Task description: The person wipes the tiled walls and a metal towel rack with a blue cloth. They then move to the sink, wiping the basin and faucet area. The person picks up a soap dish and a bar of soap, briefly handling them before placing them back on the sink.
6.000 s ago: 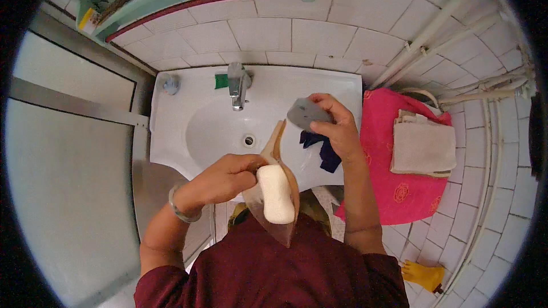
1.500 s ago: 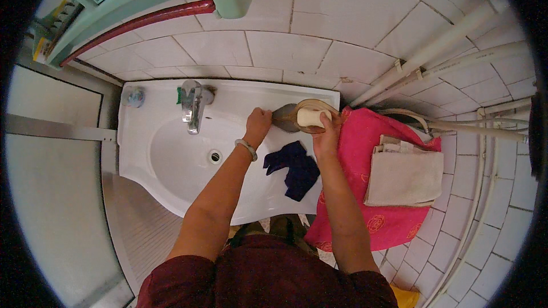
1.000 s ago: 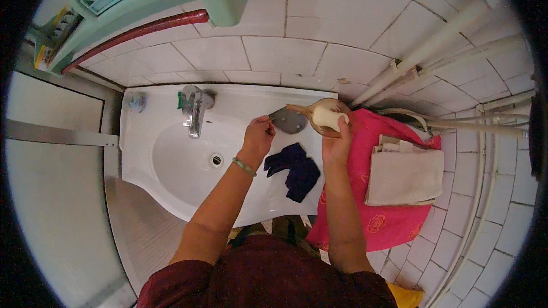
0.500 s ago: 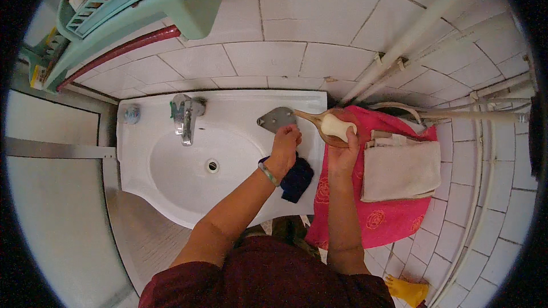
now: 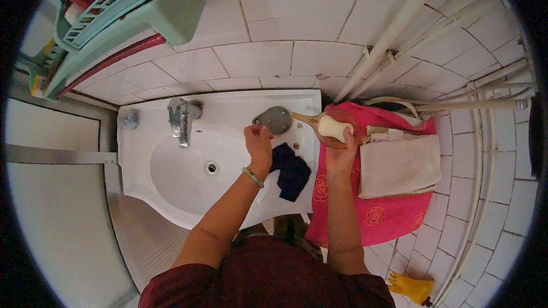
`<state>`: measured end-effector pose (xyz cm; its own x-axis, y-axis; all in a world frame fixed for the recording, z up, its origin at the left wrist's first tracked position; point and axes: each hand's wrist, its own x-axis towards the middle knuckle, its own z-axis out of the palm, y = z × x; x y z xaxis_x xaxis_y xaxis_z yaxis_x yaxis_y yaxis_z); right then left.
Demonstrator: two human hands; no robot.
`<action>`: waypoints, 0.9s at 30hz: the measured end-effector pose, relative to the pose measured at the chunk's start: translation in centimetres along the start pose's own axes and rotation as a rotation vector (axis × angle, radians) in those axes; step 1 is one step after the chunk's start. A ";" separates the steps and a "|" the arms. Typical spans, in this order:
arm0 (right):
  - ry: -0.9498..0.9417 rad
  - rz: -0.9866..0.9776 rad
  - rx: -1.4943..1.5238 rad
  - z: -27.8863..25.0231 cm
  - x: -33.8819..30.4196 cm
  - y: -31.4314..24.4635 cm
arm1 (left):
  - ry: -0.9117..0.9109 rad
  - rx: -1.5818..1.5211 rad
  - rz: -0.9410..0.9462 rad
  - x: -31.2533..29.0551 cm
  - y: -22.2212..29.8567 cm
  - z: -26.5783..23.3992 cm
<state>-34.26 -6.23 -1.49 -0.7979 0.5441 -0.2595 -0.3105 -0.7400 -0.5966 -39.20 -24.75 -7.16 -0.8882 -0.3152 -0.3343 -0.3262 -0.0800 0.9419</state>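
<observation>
Currently left hand [image 5: 260,147] stretched forward, half-curled by grey plate [image 5: 277,118], hold unclear; right hand [image 5: 341,155] clasps dish [image 5: 309,119], soap [image 5: 334,128] inside.

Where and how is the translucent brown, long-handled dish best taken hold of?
Probably by the brown dish's slim tapered handle, pinched from the left: it juts that way uncovered, while the right grip occupies the broad bowl end, thumb against the cream, waisted soap bar.

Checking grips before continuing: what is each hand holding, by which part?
The right hand holds the brown soap dish by its wide end, thumb at the soap bar; whether the left hand grips the grey perforated plate by its tip is unclear.
</observation>
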 end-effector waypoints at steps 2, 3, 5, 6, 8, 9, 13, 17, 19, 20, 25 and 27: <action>-0.037 -0.009 -0.012 -0.1 0.2 0.2 | -0.003 0.143 -0.093 0.4 0.6 -0.1; -0.043 0.012 -0.005 -0.1 0.2 0.5 | 0.001 0.210 -0.139 0.5 1.0 -0.3; -0.053 0.054 0.010 -0.1 0.3 1.0 | -0.067 0.220 -0.037 1.7 -0.8 -0.9; -0.075 0.040 0.000 0.0 0.3 1.1 | -0.067 0.233 -0.054 1.9 -0.6 -0.6; -0.118 0.011 -0.018 0.4 0.1 1.4 | -0.103 0.304 -0.113 2.7 -0.1 -0.3; -0.096 0.030 -0.015 0.5 0.1 1.5 | -0.140 0.363 -0.154 3.4 0.3 -0.3; -0.037 0.098 -0.013 0.1 0.1 2.4 | -0.100 0.450 -0.167 4.2 0.2 -0.6; -0.087 0.111 -0.009 0.0 0.0 2.6 | -0.114 0.329 -0.121 4.2 1.6 -1.4; -0.075 0.129 0.023 1.0 -0.5 1.9 | -0.122 0.213 -0.065 3.7 2.4 -2.3; -0.070 0.138 0.039 1.6 -0.8 1.5 | -0.123 0.194 -0.068 3.6 2.9 -2.7; -0.172 0.102 0.001 5.6 -2.4 0.1 | -0.164 0.014 -0.115 2.5 5.2 -3.8; -0.190 0.101 -0.020 6.6 -3.2 0.0 | -0.179 -0.105 -0.132 1.7 6.4 -3.7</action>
<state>-35.18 -10.60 4.35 -0.9080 0.3820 -0.1721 -0.2154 -0.7780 -0.5902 -41.59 -29.32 -1.60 -0.8862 -0.1232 -0.4465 -0.4164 -0.2106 0.8845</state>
